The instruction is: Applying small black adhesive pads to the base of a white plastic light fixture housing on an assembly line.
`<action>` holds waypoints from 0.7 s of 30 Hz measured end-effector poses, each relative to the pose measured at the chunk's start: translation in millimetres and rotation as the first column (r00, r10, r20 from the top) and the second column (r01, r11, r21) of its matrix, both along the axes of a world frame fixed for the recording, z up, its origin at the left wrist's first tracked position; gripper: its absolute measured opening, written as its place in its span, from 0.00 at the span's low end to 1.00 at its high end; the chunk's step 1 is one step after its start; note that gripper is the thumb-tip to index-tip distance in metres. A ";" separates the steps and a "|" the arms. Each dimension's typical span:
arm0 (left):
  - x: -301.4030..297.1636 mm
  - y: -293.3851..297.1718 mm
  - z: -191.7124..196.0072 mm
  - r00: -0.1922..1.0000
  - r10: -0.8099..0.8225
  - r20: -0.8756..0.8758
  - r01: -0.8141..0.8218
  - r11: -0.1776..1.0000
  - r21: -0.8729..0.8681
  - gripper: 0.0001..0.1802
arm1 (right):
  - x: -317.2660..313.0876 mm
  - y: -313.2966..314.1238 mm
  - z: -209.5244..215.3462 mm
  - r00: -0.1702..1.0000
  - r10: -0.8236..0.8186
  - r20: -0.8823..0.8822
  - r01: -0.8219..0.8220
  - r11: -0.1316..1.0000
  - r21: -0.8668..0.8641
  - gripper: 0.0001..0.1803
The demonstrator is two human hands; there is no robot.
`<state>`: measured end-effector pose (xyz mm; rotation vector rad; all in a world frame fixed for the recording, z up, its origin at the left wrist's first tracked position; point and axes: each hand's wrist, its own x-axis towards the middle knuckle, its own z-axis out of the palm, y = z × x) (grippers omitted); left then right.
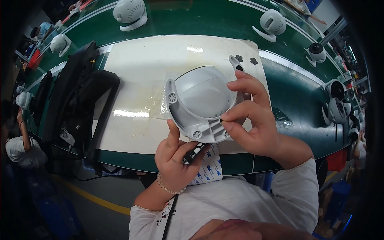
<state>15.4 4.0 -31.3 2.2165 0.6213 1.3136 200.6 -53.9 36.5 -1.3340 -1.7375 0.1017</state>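
A white rounded plastic appliance housing [203, 90] lies on the pale mat [136, 92], its curved stand with spoked round recesses turned up. My left hand [174, 160] is closed round a black strip with white patches [195, 153], below the stand's near edge. Its index finger points up at the housing's left side. My right hand [256, 124] pinches a small black piece [222, 121] between thumb and index finger, close to the stand's near right part. One black pad [239, 68] shows at the far right tip of the stand. White backing paper with blue print [212, 166] hangs near my left hand.
Two dark flower-shaped pieces [254, 61] lie at the mat's far right corner. Black padded items [80, 92] are on the left. Beyond the mat, a green conveyor [192, 20] carries several white units [273, 23]. Other people work at the far edges.
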 end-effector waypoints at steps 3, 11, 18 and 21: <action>-0.6 -0.4 0.2 1.000 0.005 -0.005 -0.005 1.000 0.008 0.15 | 5.4 0.0 -1.7 0.976 -0.062 0.207 0.042 0.994 0.103 0.09; 2.4 1.5 1.6 0.999 -0.013 -0.049 0.013 1.000 -0.007 0.15 | 14.4 -17.6 1.7 0.628 -0.318 0.710 0.098 0.938 0.333 0.19; -3.2 -4.3 3.8 0.999 -0.011 -0.030 0.010 0.998 -0.060 0.15 | 152.9 49.7 -25.6 0.907 -0.420 0.024 0.416 0.904 0.102 0.16; -5.4 -6.0 5.9 0.997 -0.050 -0.063 0.043 0.992 -0.115 0.14 | 284.5 62.1 -78.9 0.580 -0.735 0.351 0.779 0.626 0.025 0.18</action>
